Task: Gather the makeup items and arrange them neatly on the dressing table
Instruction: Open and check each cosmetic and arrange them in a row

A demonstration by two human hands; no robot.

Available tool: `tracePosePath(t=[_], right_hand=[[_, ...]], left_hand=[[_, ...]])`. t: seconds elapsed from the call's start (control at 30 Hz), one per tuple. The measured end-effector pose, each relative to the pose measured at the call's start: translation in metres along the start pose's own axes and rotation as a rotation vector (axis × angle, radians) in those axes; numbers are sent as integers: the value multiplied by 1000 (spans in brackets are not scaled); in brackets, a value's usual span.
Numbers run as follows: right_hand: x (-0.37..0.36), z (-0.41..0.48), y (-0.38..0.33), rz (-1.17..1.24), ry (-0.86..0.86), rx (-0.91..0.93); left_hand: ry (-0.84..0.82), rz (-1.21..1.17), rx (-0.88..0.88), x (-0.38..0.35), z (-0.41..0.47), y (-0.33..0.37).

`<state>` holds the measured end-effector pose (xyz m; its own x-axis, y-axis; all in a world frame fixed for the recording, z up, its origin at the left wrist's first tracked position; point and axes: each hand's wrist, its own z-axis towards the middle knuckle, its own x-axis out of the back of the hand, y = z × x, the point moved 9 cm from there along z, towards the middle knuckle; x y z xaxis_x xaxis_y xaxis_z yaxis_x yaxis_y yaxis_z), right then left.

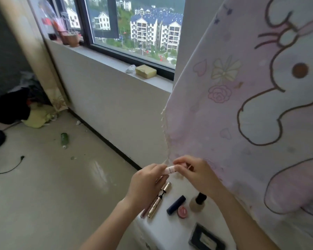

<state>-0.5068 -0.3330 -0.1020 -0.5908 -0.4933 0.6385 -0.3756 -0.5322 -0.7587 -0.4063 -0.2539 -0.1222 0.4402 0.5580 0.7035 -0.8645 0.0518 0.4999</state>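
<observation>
Both my hands hold a small pale pink makeup tube (pixel 170 169) above the white dressing table (pixel 163 230). My left hand (pixel 146 183) grips its left end and my right hand (pixel 193 173) pinches its right end. On the table below lie a gold mascara tube (pixel 156 202) with its wand partly out, a thin pink pencil (pixel 146 209), a dark blue lipstick (pixel 176 204), a round pink pot (pixel 182 211), a beige foundation bottle with a black cap (pixel 197 202) and a dark compact (pixel 207 238).
A pink cartoon-print cloth (pixel 251 105) hangs over the right side, down to the table. The window sill (pixel 116 62) carries a yellowish block and pots. A green bottle (pixel 64 138), a black cable (pixel 11 166) and piled clothes lie on the floor at left.
</observation>
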Motion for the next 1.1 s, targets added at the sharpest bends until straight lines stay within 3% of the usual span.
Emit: tracePosePath(t=[0.13,0.2,0.57,0.77,0.87,0.93,1.1], right_hand=[[9,-10,3,321,41,-135],[10,-13,1,364,32,-150],[19,-16,-12,174,39,-67],[16,-12,-21,143,19,-37],[86,-14,-1,281,357,-86],[133,-17,7,353,480,-89],[91,-4,-3,480,320,-82]], left_hand=[[-9,-41,-27,-1,-2,7],[-28,-46,-31,-3,-3,8],[-115,-89,-6,-2,-14,9],[-56,71,-87,9,-14,11],[-68,100,85,21,-34,-36],[-33,-29,243,35,-54,-67],[24,-395,492,25,-49,-71]])
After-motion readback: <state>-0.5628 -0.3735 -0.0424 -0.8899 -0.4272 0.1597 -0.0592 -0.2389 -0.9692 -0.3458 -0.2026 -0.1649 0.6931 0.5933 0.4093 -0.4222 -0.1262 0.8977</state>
